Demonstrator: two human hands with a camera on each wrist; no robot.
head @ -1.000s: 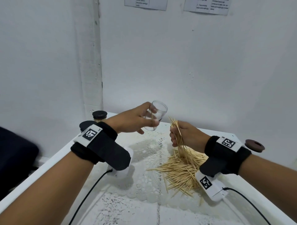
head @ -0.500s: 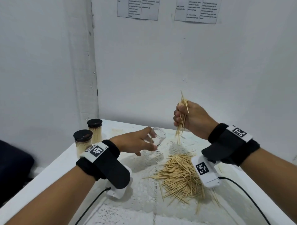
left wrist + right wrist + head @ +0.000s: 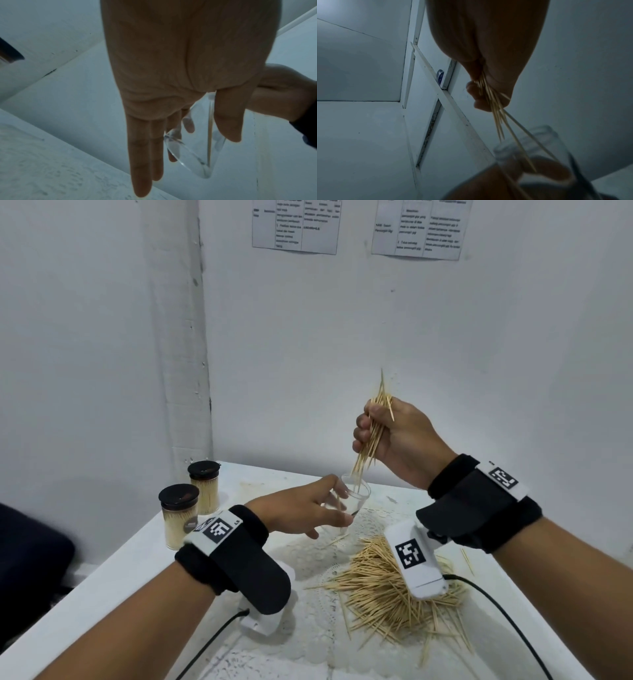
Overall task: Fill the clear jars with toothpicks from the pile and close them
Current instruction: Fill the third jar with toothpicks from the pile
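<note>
My left hand (image 3: 308, 510) grips a clear open jar (image 3: 356, 498), tilted toward the right, just above the white table (image 3: 120, 573). Thumb and fingers wrap the jar (image 3: 193, 151) in the left wrist view, and a single toothpick (image 3: 210, 129) stands inside it. My right hand (image 3: 390, 436) holds a bundle of toothpicks (image 3: 371, 436) upright over the jar mouth, their lower tips entering it. In the right wrist view the toothpicks (image 3: 498, 115) reach down into the jar (image 3: 537, 146). A loose pile of toothpicks (image 3: 387, 597) lies on the table below my right wrist.
Two filled jars with dark lids (image 3: 180, 518) (image 3: 204, 486) stand at the table's back left near the wall corner. A single stray toothpick (image 3: 467, 561) lies right of the pile. Cables run from both wrist cameras toward the front edge.
My right hand lifted a bundle of toothpicks from the pile, raised it and brought it left over the jar. My left hand lowered the jar slightly and tilted its mouth toward the bundle.
</note>
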